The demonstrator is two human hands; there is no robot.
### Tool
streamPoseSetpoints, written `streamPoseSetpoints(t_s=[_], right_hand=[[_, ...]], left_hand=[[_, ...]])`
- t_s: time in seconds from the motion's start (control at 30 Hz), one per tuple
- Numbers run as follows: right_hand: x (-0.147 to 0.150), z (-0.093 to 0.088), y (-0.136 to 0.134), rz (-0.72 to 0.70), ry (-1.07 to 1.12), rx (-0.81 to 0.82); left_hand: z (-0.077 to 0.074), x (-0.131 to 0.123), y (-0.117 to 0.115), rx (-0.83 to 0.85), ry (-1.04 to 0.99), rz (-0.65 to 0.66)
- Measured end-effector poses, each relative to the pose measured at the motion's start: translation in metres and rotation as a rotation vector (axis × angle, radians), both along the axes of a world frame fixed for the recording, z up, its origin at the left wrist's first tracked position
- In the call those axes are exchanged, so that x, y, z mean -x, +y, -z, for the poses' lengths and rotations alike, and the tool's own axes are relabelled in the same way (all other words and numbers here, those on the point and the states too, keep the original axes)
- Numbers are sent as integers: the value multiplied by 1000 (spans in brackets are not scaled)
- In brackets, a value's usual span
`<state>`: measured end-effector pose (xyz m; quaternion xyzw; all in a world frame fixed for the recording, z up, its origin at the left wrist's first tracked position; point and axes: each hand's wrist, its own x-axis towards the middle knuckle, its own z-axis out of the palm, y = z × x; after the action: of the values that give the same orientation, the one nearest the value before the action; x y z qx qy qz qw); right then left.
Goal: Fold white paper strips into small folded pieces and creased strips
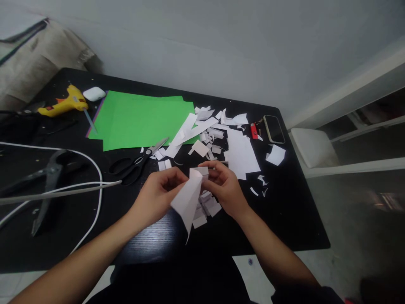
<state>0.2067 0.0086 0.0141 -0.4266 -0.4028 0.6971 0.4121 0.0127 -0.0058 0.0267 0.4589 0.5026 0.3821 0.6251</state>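
Between my two hands, above the front of the black table, is a piece of white paper [187,196], bent and hanging down toward me. My left hand [160,192] grips its left side, fingers curled behind it. My right hand [225,188] pinches a small folded part at its upper right, thumb in front. Under the hands lie several small folded white paper pieces [210,206], partly covered by the held sheet. Black-handled scissors [136,164] rest just left of my left hand, blades slightly apart and pointing away toward the scraps.
Green sheets [139,122] lie at the back, beside white paper scraps [215,135] and a larger white sheet [243,152]. A yellow glue gun [68,102] is far left, near pliers [50,181] and a white cable [100,198]. A red lighter [254,131] and phone [274,129] lie right.
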Motion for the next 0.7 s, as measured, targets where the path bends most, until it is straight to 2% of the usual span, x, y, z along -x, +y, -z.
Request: streamPoseSetpoints(t_s=[0.1,0.2,0.33,0.5,0.7], right_hand=[[-1,7,5,-78,78,138],[-3,12,9,-157,129,274],[-5,19,14,-250,173,364],[-7,22,16,-296,213,362],[-4,18,13,-150,183,279]], left_hand=[[7,2,4,54,-128,57],[15,3,7,238,-270,125],[14,2,11,379,-343,179],[8,1,11,398,-345,185],[13,-1,10,273,-267,118]])
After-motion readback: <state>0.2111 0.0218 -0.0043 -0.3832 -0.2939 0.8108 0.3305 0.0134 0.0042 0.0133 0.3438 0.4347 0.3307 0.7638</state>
